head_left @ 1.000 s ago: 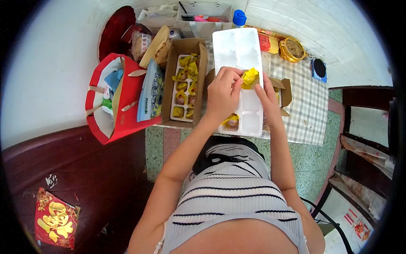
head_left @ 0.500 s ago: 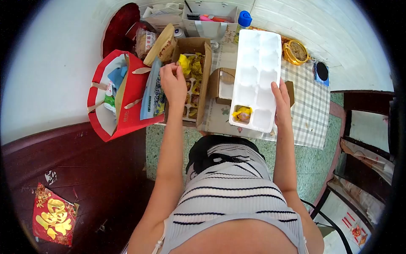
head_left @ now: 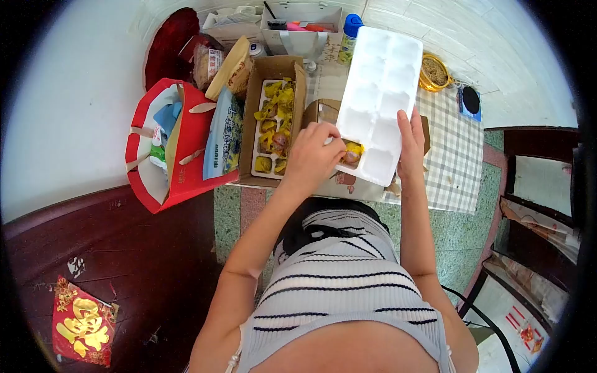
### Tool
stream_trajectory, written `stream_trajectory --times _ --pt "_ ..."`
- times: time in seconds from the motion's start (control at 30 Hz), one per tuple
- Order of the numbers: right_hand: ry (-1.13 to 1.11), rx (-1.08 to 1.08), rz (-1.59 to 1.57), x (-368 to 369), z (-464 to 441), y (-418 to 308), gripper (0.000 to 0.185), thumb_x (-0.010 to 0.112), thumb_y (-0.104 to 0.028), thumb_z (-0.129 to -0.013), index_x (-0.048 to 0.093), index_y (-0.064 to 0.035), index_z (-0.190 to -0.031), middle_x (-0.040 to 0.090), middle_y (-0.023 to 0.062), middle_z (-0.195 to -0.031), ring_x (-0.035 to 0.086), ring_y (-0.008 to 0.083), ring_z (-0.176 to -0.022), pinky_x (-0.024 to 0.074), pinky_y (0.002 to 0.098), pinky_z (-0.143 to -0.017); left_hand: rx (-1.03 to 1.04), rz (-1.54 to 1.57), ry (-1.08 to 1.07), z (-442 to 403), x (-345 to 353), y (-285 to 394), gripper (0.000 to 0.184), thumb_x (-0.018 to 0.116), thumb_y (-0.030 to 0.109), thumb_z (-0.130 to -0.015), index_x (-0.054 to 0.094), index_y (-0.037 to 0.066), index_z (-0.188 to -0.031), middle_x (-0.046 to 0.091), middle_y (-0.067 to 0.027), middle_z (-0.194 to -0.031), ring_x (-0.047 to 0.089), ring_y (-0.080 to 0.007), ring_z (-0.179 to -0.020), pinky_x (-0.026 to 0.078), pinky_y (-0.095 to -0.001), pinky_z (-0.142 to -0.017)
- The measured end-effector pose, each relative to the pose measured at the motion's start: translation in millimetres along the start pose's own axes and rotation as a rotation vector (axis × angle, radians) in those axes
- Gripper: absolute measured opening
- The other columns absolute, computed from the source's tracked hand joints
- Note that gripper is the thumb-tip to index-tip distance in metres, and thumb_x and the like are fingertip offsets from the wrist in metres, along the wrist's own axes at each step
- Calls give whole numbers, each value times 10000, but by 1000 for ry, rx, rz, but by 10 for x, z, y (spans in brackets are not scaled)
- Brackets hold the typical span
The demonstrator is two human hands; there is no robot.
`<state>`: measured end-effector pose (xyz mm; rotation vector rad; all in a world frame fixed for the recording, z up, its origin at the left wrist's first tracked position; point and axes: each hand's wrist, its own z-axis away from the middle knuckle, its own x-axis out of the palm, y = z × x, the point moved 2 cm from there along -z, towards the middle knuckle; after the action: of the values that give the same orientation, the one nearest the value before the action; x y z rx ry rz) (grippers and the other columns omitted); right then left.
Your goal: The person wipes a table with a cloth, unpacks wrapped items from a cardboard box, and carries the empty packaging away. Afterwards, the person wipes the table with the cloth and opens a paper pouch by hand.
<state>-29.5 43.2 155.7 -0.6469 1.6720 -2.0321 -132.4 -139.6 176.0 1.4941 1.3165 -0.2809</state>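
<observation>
My right hand (head_left: 410,142) grips the right edge of a white foam tray (head_left: 380,81) with moulded compartments, held tilted above the table. In its lower left compartment sits a round, pinkish item in yellow wrapping (head_left: 352,153); whether it is a fruit or an egg I cannot tell. My left hand (head_left: 316,154) reaches over the tray's left edge, its fingers closed at the yellow wrapping and partly hiding it. Left of that hand stands an open cardboard box (head_left: 299,93), holding another white tray with several round items (head_left: 280,140) and crumpled yellow wrappers (head_left: 283,98).
A red paper bag (head_left: 186,168) and a blue packet (head_left: 217,140) stand left of the box. Behind are a white carton (head_left: 298,38) and a blue-capped bottle (head_left: 352,31). A golden bowl (head_left: 434,73) rests on the checked tablecloth (head_left: 457,149). Another cardboard box (head_left: 314,110) lies partly under the tray.
My left hand has moved right, from above the cardboard box to the wrapped item in the tray. The tray has tilted slightly in my right hand's grip.
</observation>
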Motion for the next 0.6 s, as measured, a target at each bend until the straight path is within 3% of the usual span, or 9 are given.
stream_trajectory --times 0.2,0.27,0.37,0.43,0.47,0.53,0.6 --pt "-9 110 -219 -4 19 -105 597 573 -316 -953 367 42 -1383 536 151 -1263 570 191 -1085 484 302 -877 56 25 117 42 42 127 88 654 45 -753 625 66 -834 652 -35 -994 596 -264 -940 510 -335 -799" --pt "15 246 -281 -35 3 -33 565 552 -321 -963 384 37 -1367 548 148 -1246 579 198 -1081 497 312 -873 71 31 188 44 48 120 69 643 35 -763 614 58 -820 669 -28 -1001 611 -267 -931 517 -322 -813" --pt "-32 243 -344 -27 -5 28 600 576 -389 -931 429 31 -1335 561 151 -1242 594 232 -1080 492 336 -899 81 57 288 30 26 98 123 643 37 -756 612 77 -867 663 -29 -964 634 -239 -918 542 -293 -732" --pt "-33 227 -370 -16 -38 76 579 566 -375 -941 422 34 -1325 562 157 -1222 599 234 -1065 508 337 -877 -174 512 350 56 79 6 44 589 38 -882 576 51 -921 649 -54 -946 639 -188 -870 546 -269 -700" --pt "-34 210 -394 -18 -46 83 558 556 -362 -951 416 38 -1314 563 163 -1201 605 235 -1051 525 339 -854 -174 512 350 62 82 -20 44 589 38 -882 576 51 -921 649 -54 -946 639 -188 -870 546 -269 -700" --pt "26 233 -352 -70 -34 10 566 555 -371 -947 416 39 -1312 565 171 -1196 611 244 -1043 530 346 -849 -578 997 582 87 24 -193 58 513 84 -972 532 32 -956 620 -58 -918 621 -125 -826 543 -246 -685" --pt "68 229 -322 -299 -131 137 571 546 -380 -945 415 37 -1312 563 200 -1207 621 275 -1034 542 371 -846 -643 766 673 111 -135 -438 67 487 93 -989 506 31 -970 587 -28 -897 595 -85 -798 547 -246 -695"
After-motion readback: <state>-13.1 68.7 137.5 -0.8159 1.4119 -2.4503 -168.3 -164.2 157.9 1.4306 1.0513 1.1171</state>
